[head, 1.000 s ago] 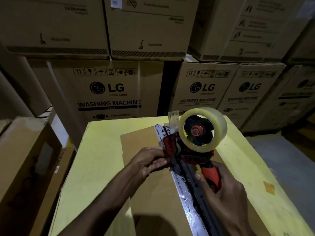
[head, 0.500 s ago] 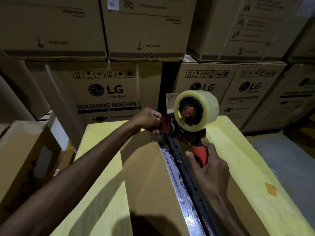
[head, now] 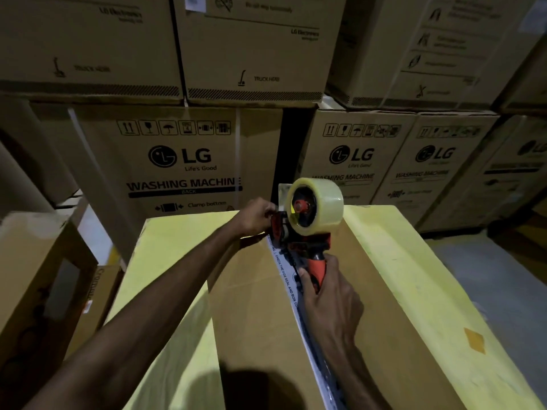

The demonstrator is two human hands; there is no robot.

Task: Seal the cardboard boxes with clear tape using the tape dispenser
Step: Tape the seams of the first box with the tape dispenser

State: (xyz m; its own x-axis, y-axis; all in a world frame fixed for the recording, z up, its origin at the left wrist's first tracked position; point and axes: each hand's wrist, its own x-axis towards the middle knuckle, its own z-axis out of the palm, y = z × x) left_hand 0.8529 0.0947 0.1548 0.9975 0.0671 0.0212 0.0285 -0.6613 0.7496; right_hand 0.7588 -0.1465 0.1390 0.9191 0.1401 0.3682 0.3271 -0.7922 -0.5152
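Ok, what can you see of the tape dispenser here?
The tape dispenser is a hand-held gun type with a red-and-black frame, plastic by the look. A fat roll of clear tape stands upright on its red hub, side face toward the camera. The right hand grips its orange handle, which points back toward the person; the left hand holds the front end at the red guard. It is held at the far end of the cardboard box, over the printed strip along the seam.

"LG Life's Good" on stacked carton (head: 183, 137)
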